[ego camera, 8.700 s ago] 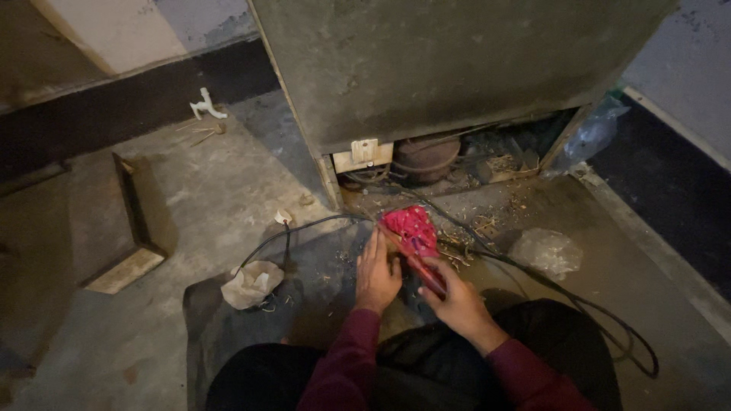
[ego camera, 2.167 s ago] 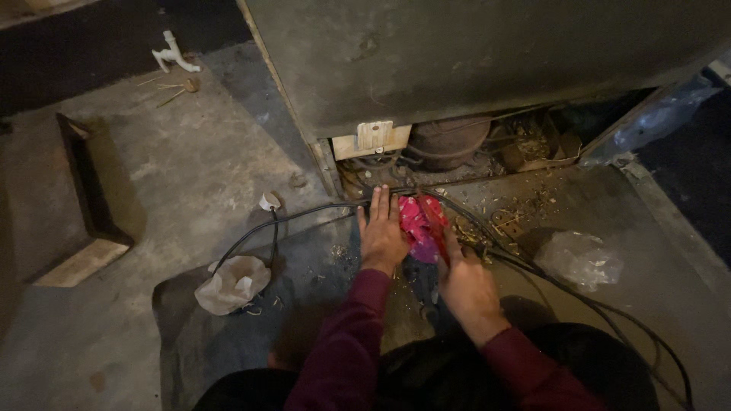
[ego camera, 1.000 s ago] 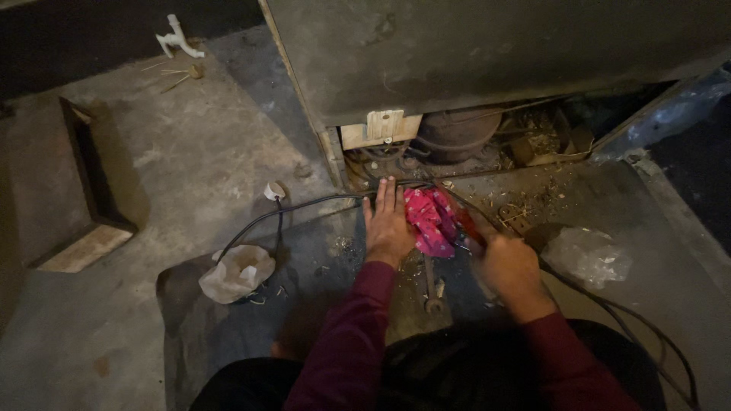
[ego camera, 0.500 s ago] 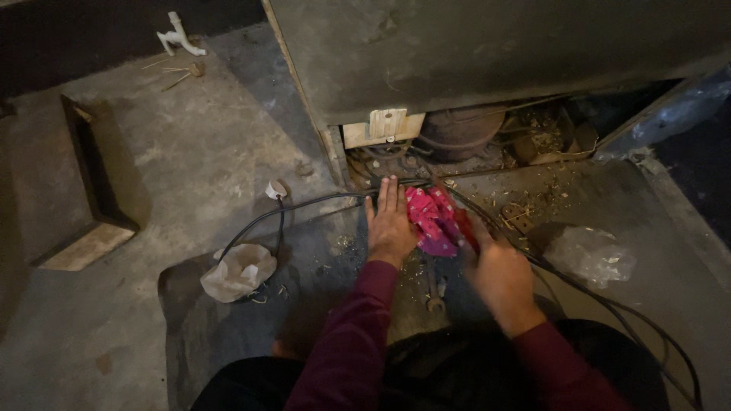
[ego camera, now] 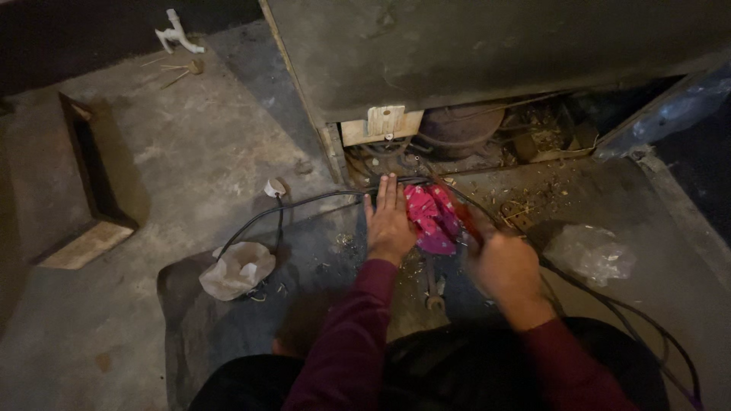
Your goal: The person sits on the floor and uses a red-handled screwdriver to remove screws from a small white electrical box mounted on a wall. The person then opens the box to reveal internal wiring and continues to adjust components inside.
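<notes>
While the left hand [ego camera: 390,227] lay flat and open beside the pink cloth [ego camera: 431,218], the right hand [ego camera: 500,262] gripped the cloth's right edge, near the appliance's open base compartment [ego camera: 487,133] holding a dark compressor [ego camera: 459,129].

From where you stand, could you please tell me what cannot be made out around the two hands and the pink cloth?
Head view only:
- Right hand: fingers blurred; whatever it grips is hidden behind it.
- Pink cloth: what lies under it is covered.
- Appliance base: parts too dark.
- Black cable: cut off by the lower right edge.
</notes>
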